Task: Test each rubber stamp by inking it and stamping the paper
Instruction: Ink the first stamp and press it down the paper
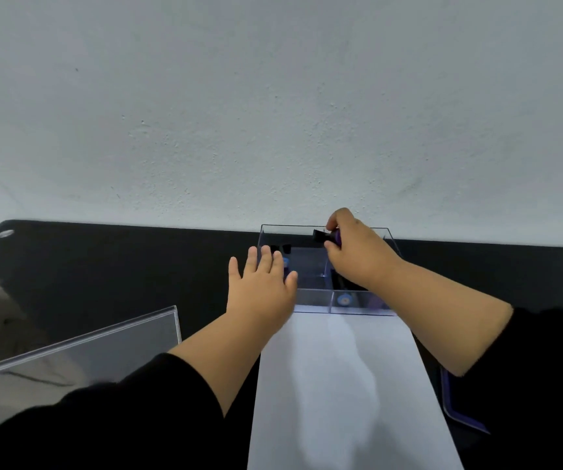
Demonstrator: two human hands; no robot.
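**Over the far right of the clear box: a stamp held sideways**

Above the back right corner of the clear divided box (pixel 324 301), the right hand (pixel 358 256) pinches a rubber stamp (pixel 327 236) between thumb and curled fingers. The stamp's long axis lies roughly level, its purple handle buried in the grip and its black end pointing left, at about rim height. The white paper (pixel 341 385) lies nearer the person, its far edge touching the box's front wall, so the coming move probably draws the stamp back over that wall and turns the black end downward. No ink pad can be made out; a purple-edged object (pixel 456 408) under the right forearm may be one, but that is uncertain.

The left hand (pixel 259 283) hovers flat with fingers spread and straight over the box's left side, holding nothing. More stamps, one with a blue cap (pixel 344 299), sit in the compartments. A clear acrylic panel (pixel 76 347) lies tilted at the left on the black table (pixel 120 266).
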